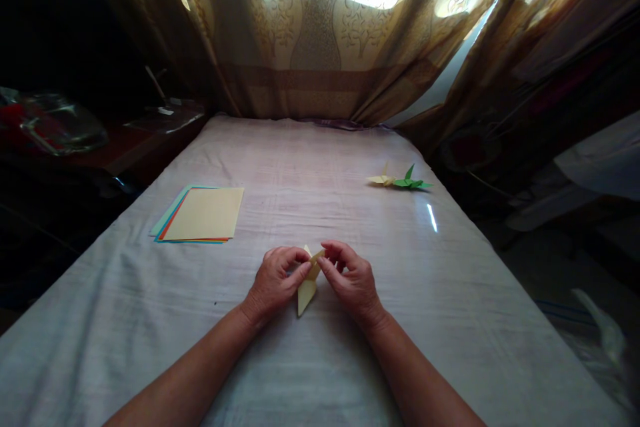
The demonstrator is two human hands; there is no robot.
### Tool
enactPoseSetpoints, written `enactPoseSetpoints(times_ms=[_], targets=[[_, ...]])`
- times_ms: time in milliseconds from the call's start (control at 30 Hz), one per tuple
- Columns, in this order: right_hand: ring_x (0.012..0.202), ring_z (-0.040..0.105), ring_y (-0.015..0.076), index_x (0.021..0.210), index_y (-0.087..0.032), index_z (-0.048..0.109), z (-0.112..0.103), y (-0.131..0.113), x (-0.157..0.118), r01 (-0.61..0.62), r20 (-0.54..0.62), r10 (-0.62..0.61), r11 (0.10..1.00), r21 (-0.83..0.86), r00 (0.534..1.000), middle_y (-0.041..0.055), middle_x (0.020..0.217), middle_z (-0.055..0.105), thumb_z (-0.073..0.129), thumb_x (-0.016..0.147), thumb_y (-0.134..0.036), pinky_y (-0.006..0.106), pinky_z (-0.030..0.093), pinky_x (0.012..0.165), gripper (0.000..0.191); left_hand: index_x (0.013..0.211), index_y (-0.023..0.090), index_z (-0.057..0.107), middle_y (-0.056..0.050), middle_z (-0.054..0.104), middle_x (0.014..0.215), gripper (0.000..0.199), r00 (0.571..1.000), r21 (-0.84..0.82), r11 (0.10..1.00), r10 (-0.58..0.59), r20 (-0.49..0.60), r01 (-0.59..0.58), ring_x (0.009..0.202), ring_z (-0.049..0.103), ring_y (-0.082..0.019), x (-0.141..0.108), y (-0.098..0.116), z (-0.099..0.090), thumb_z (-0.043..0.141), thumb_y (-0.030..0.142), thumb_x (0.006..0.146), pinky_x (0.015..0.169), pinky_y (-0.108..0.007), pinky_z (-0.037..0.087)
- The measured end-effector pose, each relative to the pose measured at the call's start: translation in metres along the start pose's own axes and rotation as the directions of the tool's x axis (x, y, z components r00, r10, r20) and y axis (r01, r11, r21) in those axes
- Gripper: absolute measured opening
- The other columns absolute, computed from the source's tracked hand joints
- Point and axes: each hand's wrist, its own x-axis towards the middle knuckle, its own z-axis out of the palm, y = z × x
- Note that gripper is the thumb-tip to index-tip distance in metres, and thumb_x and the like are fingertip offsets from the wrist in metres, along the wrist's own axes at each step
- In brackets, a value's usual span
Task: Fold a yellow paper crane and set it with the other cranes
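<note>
While both hands work one pc of paper, the rest of the surface [295, 380] carries things only off to the sides. Folded pale-yellow paper [307, 297] is btwn the hands, abt midway btwn L & R edges; its lower point is toward the wearer, can't tell if it touches the surface. L hand [278, 277]: thumb + index pinched on the paper's upper part. R hand [353, 280]: thumb + index pinching a small upper tip, other fingers curled; crease itself too small to read. Step in hand, my guess: shaping that tip w/ fingertips. Next move prob. calls for steady L grip & light, exact R pressure on the fold; thin paper could crumple or skew. Toward L edge: stack of coloured sheets [207, 213], pale one on top, loosely squared. Nr R edge, toward far R corner: yellow folded pc [383, 180] & green folded pc [410, 183], side by side, seemingly touching. Past far edge: curtain [320, 33].
</note>
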Motion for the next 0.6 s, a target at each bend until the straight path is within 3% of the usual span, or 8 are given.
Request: enactPoseSetpoints(times_ms=[133,333,600], targets=[[0.058,0.056,0.0117,0.079,-0.02,0.069,0.0006,-0.0012,0.0002,-0.027,0.034,0.027,1.0,0.008,0.999,0.0019,0.073,0.069,0.059,0.083,-0.029,0.023,0.045,0.053,0.014,0.085,0.023,0.067,-0.002,0.072,0.084,0.01,0.999,-0.026,0.999,-0.046,0.004,0.047,0.084,0.064,-0.02,-0.0004,0.0015,0.0007,0.06,0.029,0.083,0.084,-0.033,0.046],[0.055,0.054,0.0109,0.078,-0.02,0.069,0.0038,-0.0014,-0.0017,-0.086,0.078,0.081,0.995,0.057,0.994,0.0003,0.07,0.068,0.06,0.082,-0.029,0.022,0.044,0.053,0.013,0.082,0.023,0.066,-0.002,0.071,0.08,0.014,0.999,-0.037,0.999,-0.028,0.02,0.028,0.08,0.062,-0.02,0.0003,0.0058,0.0008,0.062,0.036,0.082,0.085,-0.034,0.045],[0.057,0.054,0.0106,0.08,-0.019,0.066,0.0054,-0.0015,-0.0031,-0.147,0.138,0.133,0.984,0.098,0.981,-0.0009,0.07,0.064,0.061,0.082,-0.033,0.021,0.044,0.052,0.014,0.081,0.02,0.068,-0.002,0.07,0.08,0.014,0.991,-0.206,0.969,-0.137,0.01,0.136,0.078,0.063,-0.017,0.0004,0.0,0.0018,0.063,0.034,0.081,0.076,-0.028,0.049]])
